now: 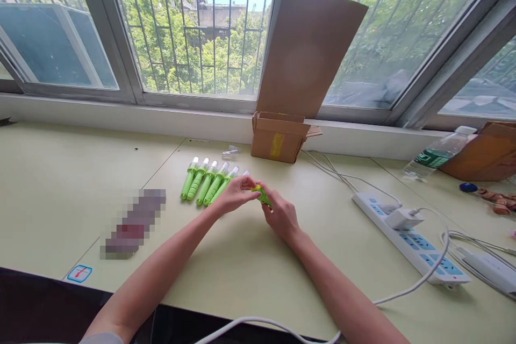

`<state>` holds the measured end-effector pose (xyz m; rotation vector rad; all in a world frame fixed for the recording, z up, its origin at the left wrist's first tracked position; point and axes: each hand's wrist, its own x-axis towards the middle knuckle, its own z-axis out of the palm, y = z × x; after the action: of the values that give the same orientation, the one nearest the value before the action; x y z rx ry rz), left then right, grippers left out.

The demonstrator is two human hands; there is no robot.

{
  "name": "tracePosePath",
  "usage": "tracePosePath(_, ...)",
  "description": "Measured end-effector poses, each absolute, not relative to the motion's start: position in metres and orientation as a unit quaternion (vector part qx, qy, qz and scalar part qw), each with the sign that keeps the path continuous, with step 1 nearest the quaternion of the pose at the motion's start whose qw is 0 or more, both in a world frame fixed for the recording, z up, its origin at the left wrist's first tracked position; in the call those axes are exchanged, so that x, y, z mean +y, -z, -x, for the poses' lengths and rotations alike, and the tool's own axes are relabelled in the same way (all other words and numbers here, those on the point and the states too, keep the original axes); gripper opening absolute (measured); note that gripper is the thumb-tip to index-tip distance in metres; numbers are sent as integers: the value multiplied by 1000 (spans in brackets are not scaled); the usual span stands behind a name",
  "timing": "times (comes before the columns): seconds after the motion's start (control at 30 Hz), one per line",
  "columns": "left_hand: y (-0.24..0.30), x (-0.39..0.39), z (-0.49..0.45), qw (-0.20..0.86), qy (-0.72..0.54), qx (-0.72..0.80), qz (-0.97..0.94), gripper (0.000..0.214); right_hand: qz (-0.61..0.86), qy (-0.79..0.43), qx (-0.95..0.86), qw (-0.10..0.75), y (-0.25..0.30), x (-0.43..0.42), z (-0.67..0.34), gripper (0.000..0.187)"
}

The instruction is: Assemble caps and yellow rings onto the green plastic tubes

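Green tube [263, 195] held above table [242, 269], well inside edges

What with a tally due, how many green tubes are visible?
6 green tubes: five in a row on the table, one between the left hand and right hand. A seventh may hide behind the left hand.

Matt cardboard box [278, 142] (green plastic pens [205, 183])
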<state>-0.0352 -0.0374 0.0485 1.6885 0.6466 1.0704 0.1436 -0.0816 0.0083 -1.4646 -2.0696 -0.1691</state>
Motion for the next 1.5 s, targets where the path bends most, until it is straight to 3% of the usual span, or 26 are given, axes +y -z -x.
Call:
tracePosePath(0.27,-47,-34,39,473,-423,268,-725,27,558,67,-781,272,-9,-82,-144,63)
tracePosePath(0.83,-46,-35,38,265,-439,268,-816,7,577,66,-769,267,-8,-80,-143,61)
tracePosePath(1.13,-42,-37,36,167,-419,286,-846,8,588,60,-750,298,-4,-76,-146,59)
tracePosePath(1.5,-42,-36,35,123,-443,269,-846,13,566,-10,-737,370,-10,-81,-141,54)
